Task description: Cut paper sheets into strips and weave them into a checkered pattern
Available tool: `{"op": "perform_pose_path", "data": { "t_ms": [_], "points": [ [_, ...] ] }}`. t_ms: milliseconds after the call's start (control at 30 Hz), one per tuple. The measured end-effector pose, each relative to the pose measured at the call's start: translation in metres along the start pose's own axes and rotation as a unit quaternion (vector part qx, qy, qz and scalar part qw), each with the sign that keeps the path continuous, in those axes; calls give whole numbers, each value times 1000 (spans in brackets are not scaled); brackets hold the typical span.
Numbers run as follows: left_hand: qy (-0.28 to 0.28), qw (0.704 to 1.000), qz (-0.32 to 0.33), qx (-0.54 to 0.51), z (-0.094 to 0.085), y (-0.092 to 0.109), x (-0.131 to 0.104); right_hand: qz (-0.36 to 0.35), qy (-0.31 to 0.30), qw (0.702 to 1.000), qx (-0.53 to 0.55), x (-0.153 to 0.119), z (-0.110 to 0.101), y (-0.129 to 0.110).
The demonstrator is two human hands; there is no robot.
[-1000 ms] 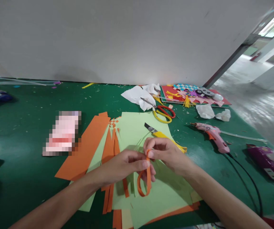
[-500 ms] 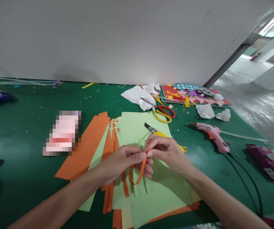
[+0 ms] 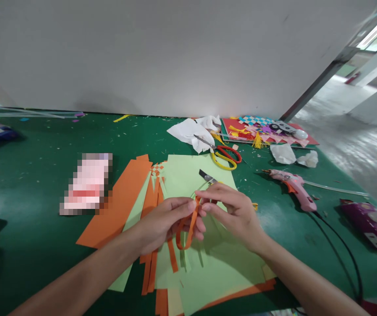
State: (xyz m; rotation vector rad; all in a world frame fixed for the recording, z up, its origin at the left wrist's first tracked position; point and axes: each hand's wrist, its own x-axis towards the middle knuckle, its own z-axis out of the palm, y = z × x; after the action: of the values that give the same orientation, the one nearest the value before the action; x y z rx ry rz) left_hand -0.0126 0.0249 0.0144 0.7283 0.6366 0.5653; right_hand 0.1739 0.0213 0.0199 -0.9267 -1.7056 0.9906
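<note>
A looped orange paper strip (image 3: 190,230) hangs from the fingers of my left hand (image 3: 167,221), pinched between thumb and fingers. My right hand (image 3: 232,210) is at the top of the loop, its index fingertip touching the strip and its thumb apart from the index finger. Beneath both hands lie light green sheets (image 3: 228,267). Left of them are an orange sheet (image 3: 116,206), several cut orange strips (image 3: 149,274) and a small orange-and-green woven piece (image 3: 157,169). A cutter with a dark blade (image 3: 205,176) is partly hidden behind my right hand.
Scissors with red and yellow handles (image 3: 228,157) lie beyond the sheets, beside crumpled white paper (image 3: 191,133). To the right are a pink glue gun (image 3: 293,186) with a cord and a purple device (image 3: 369,224). A pixelated pink object (image 3: 88,182) lies left. A wall stands behind.
My right thumb and index finger have parted, and that hand has shifted slightly. My left hand and the orange loop have moved slightly left and up.
</note>
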Motion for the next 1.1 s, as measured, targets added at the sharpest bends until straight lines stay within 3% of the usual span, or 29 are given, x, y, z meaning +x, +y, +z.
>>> {"op": "perform_pose_path", "data": {
  "t_ms": [633, 833, 1100],
  "points": [
    [-3, 999, -1, 39, -2, 0, -1, 8, -9, 1000, -5, 0, 0, 0],
    [14, 999, -3, 52, -1, 0, -1, 51, -22, 998, 13, 1, -1, 1],
    [-5, 1000, -2, 29, -1, 0, -1, 61, -42, 997, 36, 3, -1, -2]
  ]
}}
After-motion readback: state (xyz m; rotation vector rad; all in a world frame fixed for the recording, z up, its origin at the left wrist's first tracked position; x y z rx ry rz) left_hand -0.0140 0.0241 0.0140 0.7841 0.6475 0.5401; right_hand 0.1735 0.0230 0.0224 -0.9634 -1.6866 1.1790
